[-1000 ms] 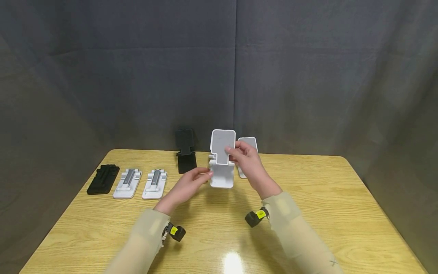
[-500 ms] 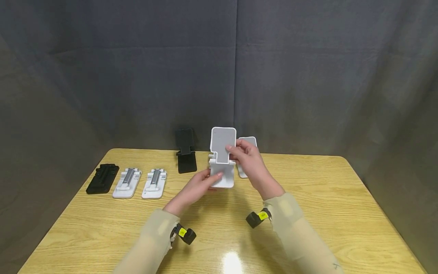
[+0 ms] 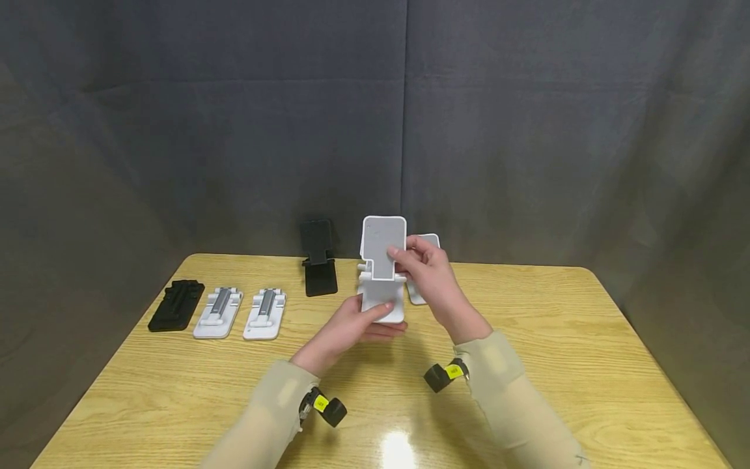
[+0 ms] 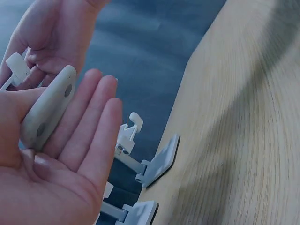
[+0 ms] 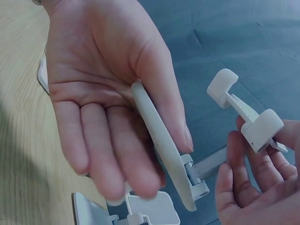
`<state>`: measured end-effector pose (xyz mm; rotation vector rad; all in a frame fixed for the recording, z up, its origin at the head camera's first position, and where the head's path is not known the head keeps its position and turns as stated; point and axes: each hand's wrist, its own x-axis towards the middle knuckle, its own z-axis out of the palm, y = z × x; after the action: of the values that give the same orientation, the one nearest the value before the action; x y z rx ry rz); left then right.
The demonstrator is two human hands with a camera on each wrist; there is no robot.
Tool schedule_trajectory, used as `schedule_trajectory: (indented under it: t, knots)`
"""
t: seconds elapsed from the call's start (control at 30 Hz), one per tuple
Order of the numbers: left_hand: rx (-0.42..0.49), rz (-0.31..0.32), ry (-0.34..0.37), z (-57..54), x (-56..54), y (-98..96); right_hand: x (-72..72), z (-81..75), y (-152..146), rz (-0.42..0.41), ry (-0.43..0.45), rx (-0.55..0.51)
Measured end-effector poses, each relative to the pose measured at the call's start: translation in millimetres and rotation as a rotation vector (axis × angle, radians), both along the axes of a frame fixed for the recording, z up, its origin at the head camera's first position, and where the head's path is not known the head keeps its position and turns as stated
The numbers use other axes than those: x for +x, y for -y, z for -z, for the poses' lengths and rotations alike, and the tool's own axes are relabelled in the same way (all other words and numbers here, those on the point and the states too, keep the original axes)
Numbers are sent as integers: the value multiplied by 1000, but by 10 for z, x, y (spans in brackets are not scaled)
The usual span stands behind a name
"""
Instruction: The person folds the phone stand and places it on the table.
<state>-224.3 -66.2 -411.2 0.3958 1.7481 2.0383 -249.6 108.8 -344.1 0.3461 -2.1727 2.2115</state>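
Both hands hold an unfolded white phone stand (image 3: pixel 379 231) with a grey pad, raised over the table in the head view. My right hand (image 3: pixel 436 280) pinches its upper plate, thumb on the grey pad and fingers behind. My left hand (image 3: pixel 346 326) holds the base plate (image 3: pixel 375 293) from below left, thumb across its upper face. The left wrist view shows the left fingers (image 4: pixel 89 126) stretched out behind the base, whose underside has small round dark feet. Two white hooks (image 5: pixel 222 84) of the upper plate show beside the right hand (image 5: pixel 267 178) in the right wrist view.
Another white phone stand (image 3: pixel 424 240) is partly hidden behind the right hand. An unfolded black stand (image 3: pixel 319 244) stands at the back left. Further left lie a folded black stand (image 3: pixel 177 306) and two folded white stands (image 3: pixel 218 314). A dark curtain (image 3: pixel 498 130) hangs behind the wooden table (image 3: pixel 556 358).
My left hand has moved right, from touching the base's left edge to gripping the base with the thumb across it. The right hand keeps its pinch, and the stand has barely moved.
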Motion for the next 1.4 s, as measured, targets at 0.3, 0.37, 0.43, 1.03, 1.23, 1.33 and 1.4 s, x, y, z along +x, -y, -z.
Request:
schedule_trajectory:
  t: [0.3, 0.37, 0.43, 1.03, 1.23, 1.33, 1.4]
  knots:
    - [63, -11, 21, -20, 32, -42, 6, -5, -29, 18, -5, 11]
    - [63, -16, 21, -23, 41, -54, 1, -2, -39, 25, -3, 10]
    - [63, -18, 22, -29, 49, -65, -1, -7, -49, 32, -4, 15]
    - [66, 3, -9, -107, 115, -124, -4, -28, -172, -31, 37, 155]
    - [61, 14, -19, -121, 119, -140, -2, -44, -171, -42, 31, 179]
    - [59, 18, -21, -120, 117, -143, -3, -47, -175, -44, 30, 187]
    - [59, 19, -22, -117, 118, -145, -7, -43, -180, -47, 30, 189]
